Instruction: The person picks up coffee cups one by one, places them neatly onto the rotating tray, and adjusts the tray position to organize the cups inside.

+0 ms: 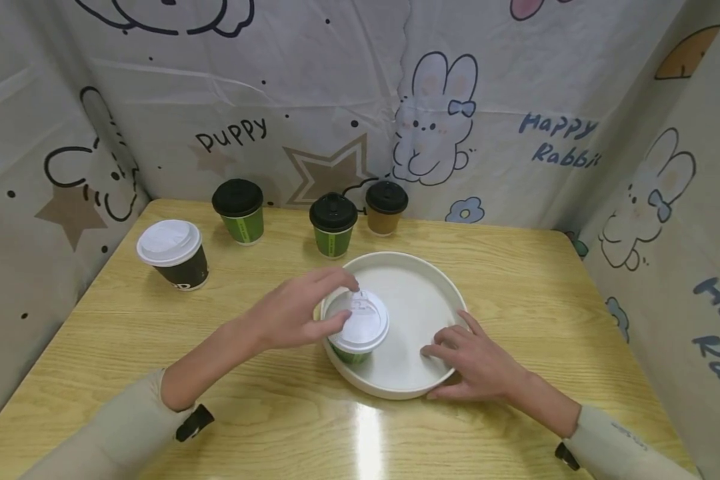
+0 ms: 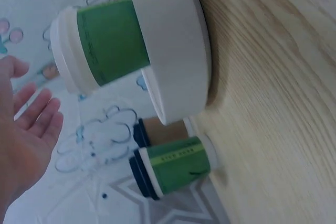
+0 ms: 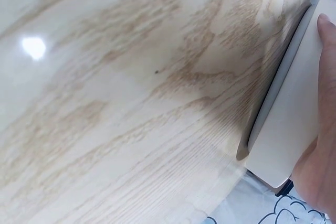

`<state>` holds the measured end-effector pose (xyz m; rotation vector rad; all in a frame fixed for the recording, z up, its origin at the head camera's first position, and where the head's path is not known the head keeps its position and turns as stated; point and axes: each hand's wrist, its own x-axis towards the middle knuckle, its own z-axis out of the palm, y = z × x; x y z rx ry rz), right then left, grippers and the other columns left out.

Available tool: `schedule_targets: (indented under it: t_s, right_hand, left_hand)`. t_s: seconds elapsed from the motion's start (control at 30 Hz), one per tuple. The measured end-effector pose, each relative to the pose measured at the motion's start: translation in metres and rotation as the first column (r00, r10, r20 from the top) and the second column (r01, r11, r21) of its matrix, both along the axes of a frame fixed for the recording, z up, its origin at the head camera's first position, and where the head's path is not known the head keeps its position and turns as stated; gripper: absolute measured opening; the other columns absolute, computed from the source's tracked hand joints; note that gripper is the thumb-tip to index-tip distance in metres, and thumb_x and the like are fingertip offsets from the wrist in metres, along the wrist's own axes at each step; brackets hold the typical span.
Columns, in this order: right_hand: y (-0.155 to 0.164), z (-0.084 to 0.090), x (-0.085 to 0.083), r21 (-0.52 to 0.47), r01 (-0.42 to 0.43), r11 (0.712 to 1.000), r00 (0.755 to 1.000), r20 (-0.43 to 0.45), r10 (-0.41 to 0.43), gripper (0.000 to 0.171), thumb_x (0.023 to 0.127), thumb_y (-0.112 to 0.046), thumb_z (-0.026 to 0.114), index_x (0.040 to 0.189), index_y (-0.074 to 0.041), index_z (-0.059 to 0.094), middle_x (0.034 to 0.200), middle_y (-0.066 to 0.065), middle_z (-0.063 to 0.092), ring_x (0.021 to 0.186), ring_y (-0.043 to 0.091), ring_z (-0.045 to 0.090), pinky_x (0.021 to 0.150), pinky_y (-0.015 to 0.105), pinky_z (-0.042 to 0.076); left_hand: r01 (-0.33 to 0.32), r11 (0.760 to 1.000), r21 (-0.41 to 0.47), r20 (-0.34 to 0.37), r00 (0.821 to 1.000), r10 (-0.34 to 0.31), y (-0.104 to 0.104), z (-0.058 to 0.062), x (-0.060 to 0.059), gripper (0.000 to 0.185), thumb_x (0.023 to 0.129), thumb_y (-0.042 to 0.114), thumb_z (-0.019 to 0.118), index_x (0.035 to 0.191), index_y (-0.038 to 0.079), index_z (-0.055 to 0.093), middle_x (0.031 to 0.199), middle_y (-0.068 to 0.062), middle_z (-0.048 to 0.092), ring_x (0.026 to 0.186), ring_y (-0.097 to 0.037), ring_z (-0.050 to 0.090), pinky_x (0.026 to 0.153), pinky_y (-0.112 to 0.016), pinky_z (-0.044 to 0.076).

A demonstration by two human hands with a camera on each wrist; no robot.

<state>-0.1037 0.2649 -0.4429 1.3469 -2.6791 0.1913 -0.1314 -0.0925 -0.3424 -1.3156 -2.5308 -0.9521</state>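
A green paper cup (image 2: 113,43) with a white lid (image 1: 360,323) stands upright inside the left part of a round white tray (image 1: 417,280). My left hand (image 1: 303,310) hovers at the left of that lid, thumb and fingers spread. In the left wrist view a gap shows between the hand (image 2: 31,124) and the cup. My right hand (image 1: 474,360) grips the tray's right rim, with the thumb on the outer wall and the fingers over the inside. Only part of this hand (image 3: 315,171) shows in the right wrist view, against the tray's wall (image 3: 289,114).
Behind the tray stand a green cup (image 1: 333,233) and a brown cup (image 1: 385,210), both black-lidded. Another green, black-lidded cup (image 1: 243,217) is farther left. A black cup (image 1: 183,267) with a white lid stands at the table's left. Printed cloth (image 1: 336,73) walls the back and sides.
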Motion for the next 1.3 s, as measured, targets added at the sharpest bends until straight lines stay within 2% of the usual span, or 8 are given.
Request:
schedule_targets:
  t_s: [0.27,0.4,0.5,0.67,0.77,0.87,1.0,1.3]
  right_hand:
    - [-0.001,0.0,0.003,0.0,0.021,1.0,1.0,0.012,-0.021,0.062,0.08,-0.074,0.064,0.117,-0.025,0.067,0.107,-0.003,0.058,0.103,0.02,0.057,0.113,0.062,0.019]
    - [-0.002,-0.001,0.005,-0.006,0.024,1.0,1.0,0.012,-0.024,0.062,0.08,-0.074,0.064,0.117,-0.024,0.067,0.107,-0.004,0.058,0.103,0.02,0.057,0.113,0.063,0.019]
    - [-0.002,-0.001,0.005,-0.01,0.027,1.0,1.0,0.01,-0.027,0.061,0.08,-0.074,0.064,0.117,-0.024,0.067,0.106,-0.004,0.058,0.102,0.019,0.057,0.113,0.064,0.019]
    - [-0.003,0.0,0.006,-0.007,0.036,0.999,0.999,0.023,-0.036,0.062,0.081,-0.074,0.063,0.116,-0.024,0.067,0.106,-0.004,0.058,0.102,0.019,0.056,0.112,0.065,0.02]
    - [-0.004,0.0,0.007,-0.004,0.043,0.999,0.999,0.031,-0.042,0.062,0.081,-0.074,0.063,0.117,-0.024,0.068,0.106,-0.004,0.057,0.103,0.019,0.056,0.112,0.065,0.02]
    - [-0.004,0.0,0.007,-0.005,0.045,0.999,0.998,0.031,-0.045,0.062,0.081,-0.075,0.062,0.117,-0.024,0.067,0.106,-0.004,0.057,0.103,0.019,0.056,0.113,0.064,0.02]
    - [-0.005,0.0,0.007,-0.002,0.049,0.999,0.998,0.025,-0.049,0.063,0.081,-0.075,0.062,0.117,-0.024,0.067,0.106,-0.004,0.058,0.103,0.019,0.056,0.113,0.064,0.018]
    - [-0.005,0.0,0.007,0.002,0.054,0.999,0.998,0.024,-0.054,0.062,0.081,-0.075,0.062,0.116,-0.024,0.068,0.106,-0.003,0.058,0.103,0.02,0.056,0.113,0.064,0.019]
  left_hand:
    - [-0.167,0.968,0.186,0.104,0.983,0.149,-0.01,-0.013,-0.019,0.043,0.087,0.004,0.073,0.126,-0.002,0.056,0.124,-0.015,0.061,0.116,-0.028,0.058,0.098,-0.04,0.05]
    - [-0.253,0.932,0.26,0.204,0.958,0.203,-0.011,-0.021,-0.027,0.049,0.086,0.0,0.074,0.129,-0.003,0.052,0.123,-0.018,0.06,0.117,-0.031,0.056,0.1,-0.042,0.049]
    - [-0.338,0.893,0.296,0.331,0.914,0.236,-0.011,-0.029,-0.032,0.055,0.087,0.001,0.074,0.134,-0.003,0.047,0.126,-0.02,0.057,0.12,-0.032,0.054,0.102,-0.042,0.048]
    - [-0.476,0.815,0.332,0.543,0.803,0.247,-0.01,-0.046,-0.042,0.062,0.09,0.006,0.073,0.141,-0.002,0.038,0.133,-0.024,0.05,0.125,-0.036,0.048,0.107,-0.045,0.043]
    - [-0.54,0.773,0.333,0.63,0.738,0.244,-0.01,-0.055,-0.048,0.066,0.091,0.009,0.072,0.144,-0.001,0.034,0.137,-0.024,0.045,0.129,-0.036,0.045,0.109,-0.046,0.04]
    - [-0.585,0.741,0.331,0.677,0.694,0.246,-0.01,-0.062,-0.057,0.071,0.091,0.013,0.072,0.146,-0.001,0.03,0.141,-0.024,0.042,0.132,-0.035,0.043,0.111,-0.047,0.037]
    - [-0.619,0.715,0.325,0.694,0.67,0.265,-0.01,-0.07,-0.072,0.075,0.09,0.015,0.073,0.148,0.001,0.028,0.143,-0.024,0.04,0.134,-0.038,0.041,0.112,-0.047,0.036]
    - [-0.66,0.681,0.317,0.677,0.66,0.324,-0.009,-0.08,-0.096,0.083,0.089,0.018,0.075,0.152,0.004,0.024,0.145,-0.023,0.035,0.135,-0.039,0.038,0.111,-0.047,0.036]
